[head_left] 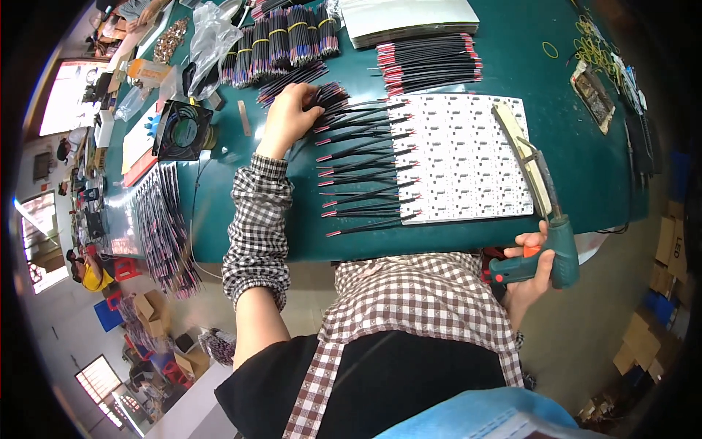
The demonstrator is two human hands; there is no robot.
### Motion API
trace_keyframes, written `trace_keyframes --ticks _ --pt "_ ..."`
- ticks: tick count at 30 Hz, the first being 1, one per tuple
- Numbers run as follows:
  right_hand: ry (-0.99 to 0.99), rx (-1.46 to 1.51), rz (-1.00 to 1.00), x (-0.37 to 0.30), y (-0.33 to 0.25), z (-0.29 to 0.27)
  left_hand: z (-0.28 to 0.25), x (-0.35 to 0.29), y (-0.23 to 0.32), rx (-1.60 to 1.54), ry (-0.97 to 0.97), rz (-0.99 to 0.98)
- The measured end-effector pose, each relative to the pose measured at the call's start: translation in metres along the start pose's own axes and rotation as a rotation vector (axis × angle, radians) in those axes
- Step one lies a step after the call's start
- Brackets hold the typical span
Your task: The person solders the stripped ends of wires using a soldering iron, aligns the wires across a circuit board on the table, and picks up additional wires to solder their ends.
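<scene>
My right hand (532, 267) is wrapped round the green handle of a soldering gun (564, 252) with an orange trigger, just past the table's front edge. A pale, narrow strip (540, 183) runs beside its metal barrel, over the right part of a white circuit board panel (464, 161). Short black wires (358, 174) with red ends lie in a row along the panel's left edge, their right ends over it. My left hand (292, 117) is closed, thumb against fingers, at a loose pile of black wires (333, 94); its fingertips are partly hidden among them.
Banded wire bundles (298, 33) stand at the back, near a stack of white panels (409, 18) and more black wires (431, 64). A small fan (184, 130) stands left of my arm. At right lie a dark tray (593, 96) and yellow bands (596, 44).
</scene>
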State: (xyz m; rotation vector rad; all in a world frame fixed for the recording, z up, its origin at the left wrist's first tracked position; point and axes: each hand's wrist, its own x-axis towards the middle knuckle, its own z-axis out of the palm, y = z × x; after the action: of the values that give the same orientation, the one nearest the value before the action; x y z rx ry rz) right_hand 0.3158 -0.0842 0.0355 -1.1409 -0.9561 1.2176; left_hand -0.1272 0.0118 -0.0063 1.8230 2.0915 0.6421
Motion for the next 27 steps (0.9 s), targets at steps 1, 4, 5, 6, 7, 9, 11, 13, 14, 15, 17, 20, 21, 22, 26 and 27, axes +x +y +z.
trace_keyframes --ticks 1,4,5,6,7,9,11,13,14,15,17,20,21,22,26,27 --pt "0.001 -0.005 0.008 0.002 0.0 0.003 0.002 0.0 -0.001 0.011 0.0 -0.008" --pt "0.023 -0.031 0.038 0.008 0.002 0.008 0.007 -0.004 -0.004 -0.026 0.116 0.022" --pt "-0.007 -0.022 0.034 0.01 0.005 0.007 0.009 -0.006 -0.005 -0.044 0.179 0.041" --pt "-0.037 -0.012 0.031 0.011 0.007 0.006 0.012 -0.008 -0.006 -0.144 0.259 0.063" --pt "-0.024 -0.021 0.039 0.01 0.007 0.009 0.013 -0.009 -0.004 -0.176 0.335 0.082" --pt "-0.013 -0.029 0.073 0.013 0.007 0.017 0.009 -0.014 -0.006 -0.436 0.464 -0.039" --pt "-0.039 -0.044 0.067 0.017 0.007 0.02 -0.001 -0.018 -0.009 -0.289 0.662 -0.036" --pt "-0.079 0.031 0.033 0.019 0.004 0.028 -0.012 -0.03 -0.004 -0.373 0.796 0.011" --pt "-0.038 0.047 0.053 0.017 0.003 0.031 -0.016 -0.04 0.0 -0.403 0.834 0.043" --pt "-0.027 0.034 0.053 0.016 0.002 0.033 -0.018 -0.049 0.003 -0.433 0.872 0.074" --pt "-0.071 0.031 0.059 0.017 0.001 0.036 -0.012 -0.061 0.003 -0.534 0.851 0.065" --pt "-0.055 -0.014 0.074 0.018 -0.001 0.044 -0.003 -0.074 -0.006 -0.651 0.763 -0.047" --pt "-0.05 -0.031 0.092 0.018 0.0 0.045 -0.009 -0.07 -0.007 -0.666 0.81 -0.02" --pt "-0.051 -0.035 0.096 0.018 0.001 0.046 -0.017 -0.067 0.001 -0.674 0.831 -0.044" --pt "-0.047 -0.03 0.084 0.024 0.003 0.05 -0.048 -0.045 0.031 -0.681 0.745 -0.047" --pt "-0.064 -0.031 0.079 0.025 0.003 0.05 -0.051 -0.042 0.033 -0.663 0.667 -0.014"
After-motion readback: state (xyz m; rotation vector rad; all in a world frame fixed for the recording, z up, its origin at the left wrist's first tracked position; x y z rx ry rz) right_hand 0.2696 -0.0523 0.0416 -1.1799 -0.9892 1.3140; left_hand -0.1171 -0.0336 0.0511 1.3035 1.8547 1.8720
